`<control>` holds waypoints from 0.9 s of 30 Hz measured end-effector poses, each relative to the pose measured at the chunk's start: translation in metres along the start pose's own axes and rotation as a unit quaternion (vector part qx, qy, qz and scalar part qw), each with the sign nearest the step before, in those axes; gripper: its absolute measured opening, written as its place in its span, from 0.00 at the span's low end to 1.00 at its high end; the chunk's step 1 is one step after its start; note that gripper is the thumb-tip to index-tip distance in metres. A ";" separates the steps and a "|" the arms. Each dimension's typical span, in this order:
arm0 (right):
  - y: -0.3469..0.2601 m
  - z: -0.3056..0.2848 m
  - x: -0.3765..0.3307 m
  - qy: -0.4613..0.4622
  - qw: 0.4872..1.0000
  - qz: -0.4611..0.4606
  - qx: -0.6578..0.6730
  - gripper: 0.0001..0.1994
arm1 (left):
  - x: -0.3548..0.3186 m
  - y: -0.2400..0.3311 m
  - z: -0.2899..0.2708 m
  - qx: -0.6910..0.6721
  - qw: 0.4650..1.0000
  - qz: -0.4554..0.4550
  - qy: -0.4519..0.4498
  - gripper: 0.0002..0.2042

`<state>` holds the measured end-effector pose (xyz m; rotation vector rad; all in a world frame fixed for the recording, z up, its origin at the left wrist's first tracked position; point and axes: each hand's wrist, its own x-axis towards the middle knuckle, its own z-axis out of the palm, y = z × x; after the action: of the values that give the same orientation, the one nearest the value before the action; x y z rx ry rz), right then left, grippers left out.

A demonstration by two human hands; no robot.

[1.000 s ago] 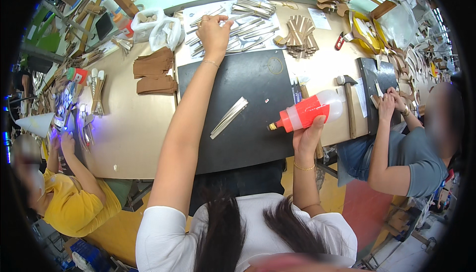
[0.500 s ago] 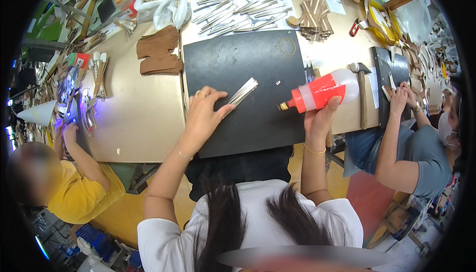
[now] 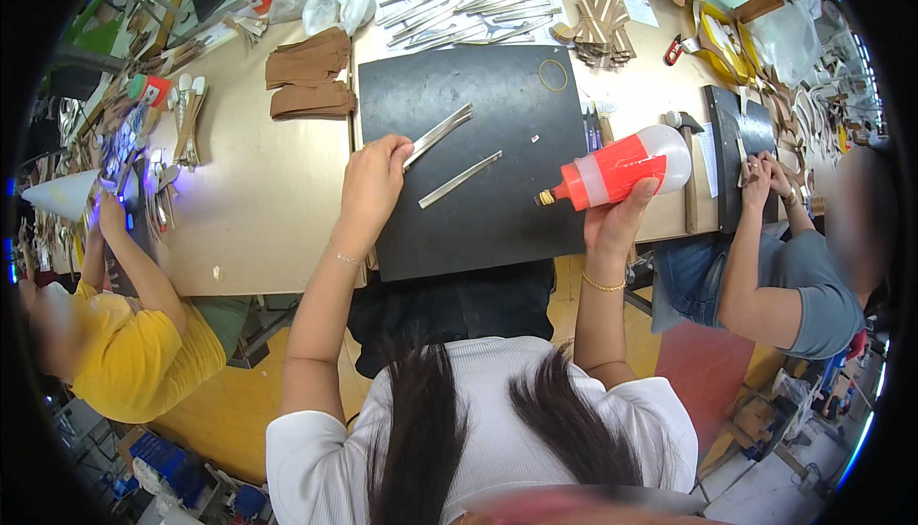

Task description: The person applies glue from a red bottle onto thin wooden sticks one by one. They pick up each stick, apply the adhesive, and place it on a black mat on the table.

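Observation:
My left hand (image 3: 375, 181) has its fingers closed on the near end of a small bunch of thin silvery strips (image 3: 444, 129), which slant up to the right over a black board (image 3: 459, 243). One separate silvery strip (image 3: 461, 179) lies flat on the board, to the right of that hand. In my right hand (image 3: 618, 226) is a squeeze bottle (image 3: 620, 171) with a red band and a clear, rounded base. It is tilted on its side above the board's right edge. Its dark nozzle, wrapped in something yellow, points left toward the loose strip.
More silvery strips (image 3: 469, 7) lie on paper beyond the board. Brown pieces (image 3: 311, 102) are stacked at left, a bundle of strips (image 3: 601, 32) at far right. A hammer (image 3: 690, 176) lies right of the bottle. Co-workers in yellow (image 3: 143, 343) and grey-blue (image 3: 798, 272) sit either side.
My left hand has moved left and away with the bunch of strips, and a single strip now lies apart on the board. The bottle stays nearly still in my right hand.

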<state>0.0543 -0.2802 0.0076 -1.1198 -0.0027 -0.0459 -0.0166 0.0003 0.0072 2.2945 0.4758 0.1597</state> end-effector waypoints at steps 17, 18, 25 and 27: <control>0.004 -0.005 -0.002 -0.004 1.000 -0.025 0.003 0.35 | -0.045 0.038 0.011 -0.189 0.964 -0.123 -0.142 0.11; 0.010 -0.003 -0.004 -0.005 0.999 -0.051 -0.014 0.33 | -0.049 0.036 0.014 -0.187 0.959 -0.136 -0.164 0.10; 0.020 -0.006 -0.011 -0.022 0.985 -0.109 -0.132 0.30 | -0.067 0.021 0.021 -0.432 0.861 -0.208 -0.170 0.10; 0.018 -0.007 -0.010 -0.026 0.985 -0.110 -0.133 0.30 | -0.068 0.020 0.022 -0.429 0.863 -0.210 -0.166 0.09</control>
<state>0.0451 -0.2786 -0.0122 -1.3831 -0.1720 -0.2186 -0.0682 -0.0527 0.0084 1.2677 0.5637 -0.2089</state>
